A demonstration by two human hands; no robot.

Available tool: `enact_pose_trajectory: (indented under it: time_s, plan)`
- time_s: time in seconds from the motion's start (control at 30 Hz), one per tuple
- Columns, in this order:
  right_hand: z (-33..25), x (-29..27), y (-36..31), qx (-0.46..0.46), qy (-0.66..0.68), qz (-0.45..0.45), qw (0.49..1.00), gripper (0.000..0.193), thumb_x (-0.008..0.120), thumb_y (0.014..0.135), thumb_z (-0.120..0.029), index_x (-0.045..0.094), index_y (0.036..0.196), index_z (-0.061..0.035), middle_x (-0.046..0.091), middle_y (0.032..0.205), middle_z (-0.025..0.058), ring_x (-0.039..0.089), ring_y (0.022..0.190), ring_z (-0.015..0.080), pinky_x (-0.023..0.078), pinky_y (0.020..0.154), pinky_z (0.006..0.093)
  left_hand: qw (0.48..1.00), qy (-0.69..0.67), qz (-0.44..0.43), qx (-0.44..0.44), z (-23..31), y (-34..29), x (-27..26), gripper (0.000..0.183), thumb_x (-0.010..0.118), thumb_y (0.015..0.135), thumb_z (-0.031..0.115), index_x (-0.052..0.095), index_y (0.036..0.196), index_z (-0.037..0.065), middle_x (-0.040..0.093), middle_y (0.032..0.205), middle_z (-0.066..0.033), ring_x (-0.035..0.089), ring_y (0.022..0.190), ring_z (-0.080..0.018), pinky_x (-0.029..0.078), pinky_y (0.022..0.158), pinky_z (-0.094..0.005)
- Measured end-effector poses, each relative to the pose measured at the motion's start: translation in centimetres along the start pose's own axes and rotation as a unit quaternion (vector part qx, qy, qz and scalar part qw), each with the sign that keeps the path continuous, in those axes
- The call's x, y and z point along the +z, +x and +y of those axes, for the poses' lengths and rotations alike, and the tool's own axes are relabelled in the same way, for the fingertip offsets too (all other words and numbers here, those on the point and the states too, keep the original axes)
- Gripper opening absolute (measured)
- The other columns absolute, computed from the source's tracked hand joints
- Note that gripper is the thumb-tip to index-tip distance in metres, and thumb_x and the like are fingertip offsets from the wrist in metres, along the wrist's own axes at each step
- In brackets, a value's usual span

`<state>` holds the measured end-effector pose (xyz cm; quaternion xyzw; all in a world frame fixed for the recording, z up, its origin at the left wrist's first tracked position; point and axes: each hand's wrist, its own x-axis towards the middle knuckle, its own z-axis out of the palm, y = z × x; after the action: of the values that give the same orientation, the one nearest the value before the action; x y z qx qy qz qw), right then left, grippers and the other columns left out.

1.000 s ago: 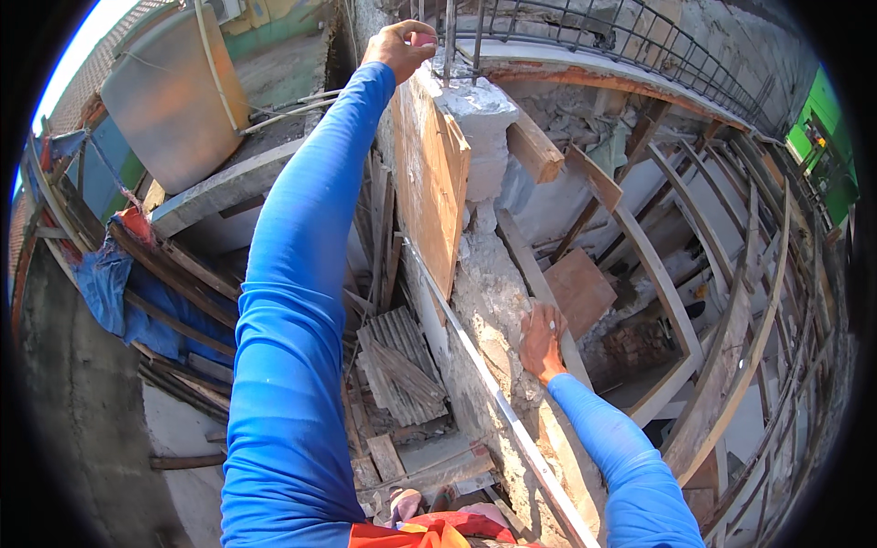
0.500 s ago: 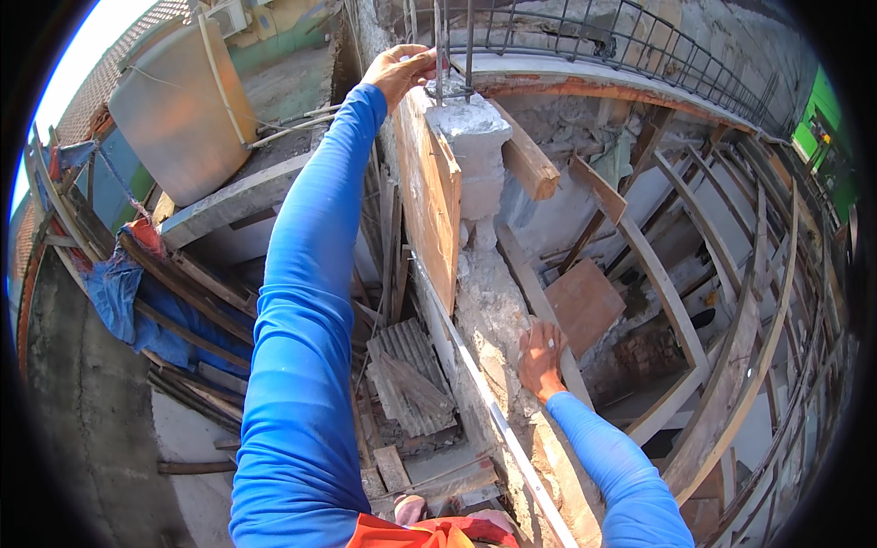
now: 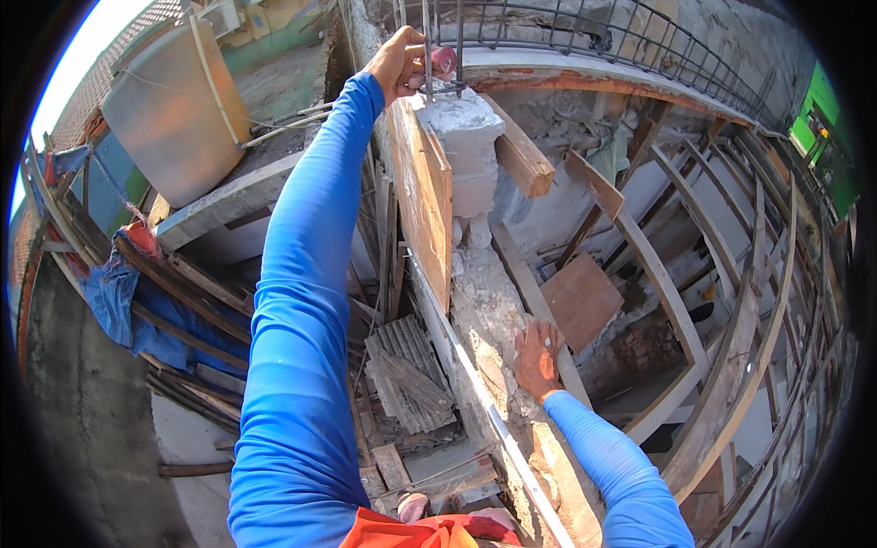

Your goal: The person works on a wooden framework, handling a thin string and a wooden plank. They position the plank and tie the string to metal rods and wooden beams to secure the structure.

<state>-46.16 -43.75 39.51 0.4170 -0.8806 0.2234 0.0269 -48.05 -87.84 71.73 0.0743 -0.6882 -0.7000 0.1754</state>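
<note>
My left hand (image 3: 398, 66), arm stretched far forward, has its fingers closed on a small red cylinder-like piece (image 3: 443, 60); its exact kind is unclear. It is among the upright steel bars (image 3: 459, 41) that rise from the top of a rough concrete column (image 3: 461, 128). A plywood board (image 3: 425, 196) stands against the column's left side. Lower down, my right hand (image 3: 537, 358) leans on the broken top of the masonry wall (image 3: 484, 320), fingers apart and holding nothing. A long pale straight strip (image 3: 502, 429) runs along the wall's left edge.
A timber block (image 3: 521, 151) juts out right of the column. Beyond it are a rebar cage (image 3: 639, 46) and bare roof timbers (image 3: 671, 292) over a drop. At left are a large tank (image 3: 174, 114), a blue tarp (image 3: 114, 297) and corrugated sheet pieces (image 3: 406, 374).
My left hand has shifted slightly up and left, and the red piece in it now shows between the bars. The right hand stays on the wall. The view has moved slightly.
</note>
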Motion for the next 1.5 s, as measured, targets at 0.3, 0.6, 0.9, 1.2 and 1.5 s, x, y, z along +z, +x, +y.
enact_pose_trajectory:
  time_s: [0.3,0.6,0.9,1.2,1.5]
  plan:
    - [-0.2,0.2,0.0,0.023,-0.016,-0.008,1.000,0.035,0.051,0.101,-0.025,0.053,0.125,-0.0001,0.050,0.121,0.0220,0.046,0.117,0.0395,0.030,0.104,0.0549,0.924,0.339,0.131,0.119,-1.5,1.2,1.8,0.055,0.072,0.077,0.069,0.077,0.090,0.017,0.063,0.076,-0.0013,0.043,0.061,-0.0097,0.033,0.052,-0.0297]
    - [-0.1,0.3,-0.1,0.015,-0.033,0.003,0.999,0.038,0.050,0.101,-0.027,0.052,0.129,-0.0011,0.051,0.121,0.0221,0.047,0.117,0.0398,0.030,0.104,0.0552,0.897,0.407,0.146,0.095,-1.3,1.9,1.3,0.048,0.071,0.084,0.054,0.074,0.099,0.009,0.070,0.094,-0.0019,0.058,0.085,-0.0132,0.046,0.077,-0.0308]
    - [-0.3,0.2,0.2,0.015,-0.012,-0.015,1.000,0.039,0.050,0.101,-0.027,0.051,0.130,0.0003,0.050,0.122,0.0222,0.045,0.120,0.0394,0.028,0.106,0.0547,0.907,0.368,0.140,0.151,-2.7,3.1,-0.7,0.045,0.072,0.087,0.047,0.073,0.113,0.010,0.072,0.099,-0.0044,0.064,0.098,-0.0150,0.046,0.094,-0.0325]
    - [0.4,0.9,-0.1,-0.001,-0.017,0.025,1.000,0.035,0.049,0.101,-0.024,0.053,0.121,0.0041,0.051,0.117,0.0234,0.046,0.115,0.0402,0.030,0.104,0.0543,0.963,0.201,0.133,0.124,-2.5,1.3,-0.7,0.053,0.079,0.082,0.053,0.066,0.107,0.008,0.051,0.080,0.0039,0.047,0.071,-0.0065,0.041,0.066,-0.0231]
    - [0.1,0.4,0.0,0.004,0.023,0.016,1.000,0.033,0.049,0.100,-0.019,0.050,0.124,0.0032,0.052,0.120,0.0235,0.046,0.119,0.0394,0.029,0.107,0.0531,0.894,-0.162,0.297,0.293,-2.2,-4.3,-0.4,0.034,0.077,0.089,0.035,0.054,0.089,0.011,0.048,0.073,0.0014,0.050,0.064,-0.0112,0.046,0.062,-0.0265]
